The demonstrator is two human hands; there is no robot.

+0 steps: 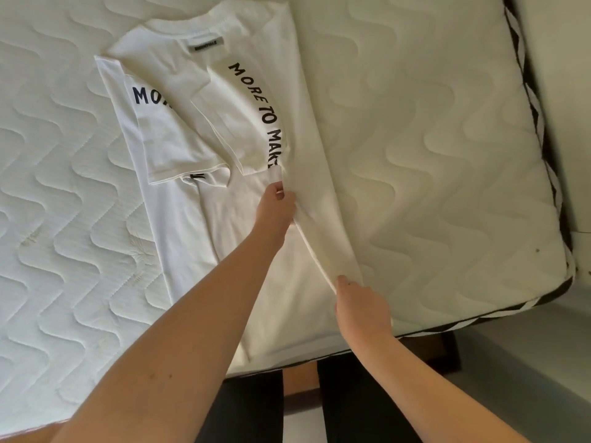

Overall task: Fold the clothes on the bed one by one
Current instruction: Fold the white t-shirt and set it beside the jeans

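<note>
Both hands pinch one folded side edge of the white cotton T-shirt with dark lettering (224,129), left hand (276,209) farther up, right hand (361,306) nearer the hem, its length running away across the quilted cream mattress (431,139).

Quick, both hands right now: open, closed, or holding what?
Left hand: pinching the folded edge of the white T-shirt.
Right hand: gripping the same edge lower down.
</note>
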